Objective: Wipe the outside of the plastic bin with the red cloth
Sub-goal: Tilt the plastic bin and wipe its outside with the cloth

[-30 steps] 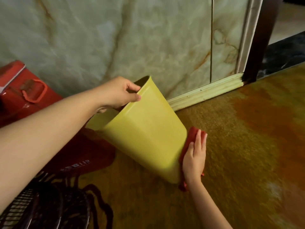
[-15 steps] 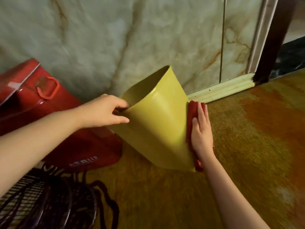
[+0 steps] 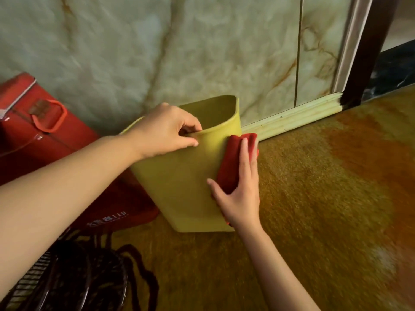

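Observation:
A yellow-green plastic bin [image 3: 179, 187] stands nearly upright on the floor, its open mouth facing up and away from me. My left hand [image 3: 166, 129] pinches the near rim, thumb outside and fingers inside. The red cloth [image 3: 231, 162] is pressed flat against the bin's right outer wall by my right hand [image 3: 240, 189], whose fingers reach up almost to the rim. The bin's far side is hidden.
A red box with a loop handle [image 3: 45, 131] sits left of the bin, touching it. A dark wire fan grille with cord [image 3: 74, 281] lies at the bottom left. The marble wall and pale skirting [image 3: 292, 117] run just behind. Brown floor [image 3: 325, 198] spreads right.
The bin has swung from steeply tilted toward upright. My right hand slid the cloth up its right side from the base to near the rim. My left hand shifted its grip along the rim.

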`<action>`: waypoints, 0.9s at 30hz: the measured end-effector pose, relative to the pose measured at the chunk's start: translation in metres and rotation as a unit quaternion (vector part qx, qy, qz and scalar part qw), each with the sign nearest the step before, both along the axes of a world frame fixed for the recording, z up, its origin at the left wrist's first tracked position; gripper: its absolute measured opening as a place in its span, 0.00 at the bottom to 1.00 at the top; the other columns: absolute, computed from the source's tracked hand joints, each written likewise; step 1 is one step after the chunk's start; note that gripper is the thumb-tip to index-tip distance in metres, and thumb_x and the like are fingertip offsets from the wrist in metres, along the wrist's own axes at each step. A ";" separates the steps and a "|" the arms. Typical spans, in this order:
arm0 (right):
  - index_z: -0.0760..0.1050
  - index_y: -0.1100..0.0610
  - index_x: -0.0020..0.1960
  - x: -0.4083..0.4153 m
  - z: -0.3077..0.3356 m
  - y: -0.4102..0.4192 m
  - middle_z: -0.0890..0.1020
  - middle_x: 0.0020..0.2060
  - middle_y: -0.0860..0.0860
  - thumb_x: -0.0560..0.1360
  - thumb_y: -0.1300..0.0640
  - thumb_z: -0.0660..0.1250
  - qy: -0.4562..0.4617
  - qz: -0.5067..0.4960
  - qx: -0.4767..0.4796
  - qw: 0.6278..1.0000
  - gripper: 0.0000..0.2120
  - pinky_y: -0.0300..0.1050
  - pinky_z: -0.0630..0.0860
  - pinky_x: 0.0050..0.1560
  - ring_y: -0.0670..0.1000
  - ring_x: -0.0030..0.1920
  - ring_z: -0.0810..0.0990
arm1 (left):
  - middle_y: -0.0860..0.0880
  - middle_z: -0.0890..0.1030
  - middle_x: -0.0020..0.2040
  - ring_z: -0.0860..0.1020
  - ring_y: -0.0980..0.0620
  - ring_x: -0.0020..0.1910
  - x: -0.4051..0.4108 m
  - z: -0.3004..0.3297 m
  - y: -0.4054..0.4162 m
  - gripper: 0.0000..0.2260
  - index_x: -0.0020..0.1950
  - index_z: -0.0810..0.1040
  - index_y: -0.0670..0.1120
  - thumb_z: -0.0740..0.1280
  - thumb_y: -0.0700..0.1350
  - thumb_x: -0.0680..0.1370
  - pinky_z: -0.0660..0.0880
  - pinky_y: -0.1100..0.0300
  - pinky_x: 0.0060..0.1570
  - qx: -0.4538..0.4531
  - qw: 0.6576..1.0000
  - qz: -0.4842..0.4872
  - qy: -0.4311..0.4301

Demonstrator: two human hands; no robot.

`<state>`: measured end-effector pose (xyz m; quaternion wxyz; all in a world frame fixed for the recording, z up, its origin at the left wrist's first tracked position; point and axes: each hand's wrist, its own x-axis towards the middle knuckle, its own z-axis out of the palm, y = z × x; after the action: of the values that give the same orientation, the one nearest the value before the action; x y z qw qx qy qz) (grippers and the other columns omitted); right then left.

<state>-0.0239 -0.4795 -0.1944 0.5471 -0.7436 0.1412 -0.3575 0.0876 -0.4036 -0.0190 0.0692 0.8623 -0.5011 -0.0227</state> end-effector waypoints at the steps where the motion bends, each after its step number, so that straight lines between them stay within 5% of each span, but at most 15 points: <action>1: 0.39 0.38 0.73 0.002 -0.006 0.007 0.42 0.76 0.44 0.68 0.49 0.71 0.017 0.016 -0.013 1.000 0.49 0.54 0.55 0.75 0.46 0.76 0.43 | 0.50 0.85 0.40 0.77 0.61 0.39 -0.001 -0.007 0.009 0.06 0.42 0.82 0.46 0.72 0.41 0.66 0.70 0.69 0.40 0.015 1.000 0.015 -0.006; 5: 0.37 0.41 0.74 0.011 -0.023 0.023 0.43 0.76 0.50 0.68 0.58 0.72 0.018 -0.013 -0.042 0.999 0.51 0.65 0.62 0.69 0.54 0.77 0.46 | 0.48 0.85 0.39 0.79 0.53 0.39 -0.004 -0.024 0.032 0.06 0.42 0.81 0.46 0.72 0.43 0.66 0.71 0.60 0.42 -0.012 0.998 0.064 0.000; 11: 0.36 0.40 0.74 0.009 -0.025 0.025 0.40 0.75 0.44 0.68 0.56 0.73 0.024 -0.027 -0.047 0.998 0.52 0.64 0.64 0.69 0.56 0.77 0.48 | 0.52 0.80 0.36 0.73 0.63 0.37 -0.004 -0.022 0.028 0.04 0.42 0.80 0.46 0.69 0.42 0.68 0.63 0.75 0.35 0.024 0.998 0.042 0.032; 17: 0.37 0.36 0.72 -0.011 -0.027 0.028 0.42 0.74 0.41 0.68 0.57 0.74 0.032 0.003 -0.052 0.998 0.52 0.53 0.61 0.71 0.49 0.76 0.47 | 0.57 0.79 0.38 0.73 0.68 0.39 -0.019 -0.031 0.053 0.07 0.45 0.81 0.48 0.70 0.43 0.67 0.65 0.80 0.39 -0.038 0.994 0.078 0.063; 23: 0.37 0.35 0.71 -0.035 -0.028 0.044 0.42 0.75 0.43 0.68 0.56 0.73 0.057 0.009 -0.026 0.998 0.51 0.45 0.56 0.69 0.37 0.72 0.43 | 0.56 0.80 0.36 0.78 0.63 0.41 -0.044 -0.051 0.080 0.09 0.45 0.81 0.50 0.71 0.41 0.67 0.74 0.70 0.44 -0.137 0.976 0.135 0.102; 27: 0.39 0.38 0.72 -0.046 -0.026 0.047 0.43 0.75 0.43 0.69 0.57 0.73 0.064 0.011 -0.016 0.998 0.50 0.34 0.53 0.69 0.36 0.72 0.44 | 0.52 0.82 0.47 0.76 0.62 0.50 -0.068 -0.060 0.085 0.15 0.55 0.78 0.48 0.70 0.40 0.68 0.72 0.71 0.53 -0.212 0.966 0.142 0.040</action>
<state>-0.0698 -0.4328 -0.2200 0.5289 -0.7751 0.1624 -0.3051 0.0197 -0.3187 -0.0792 0.2730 0.8886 -0.3637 0.0599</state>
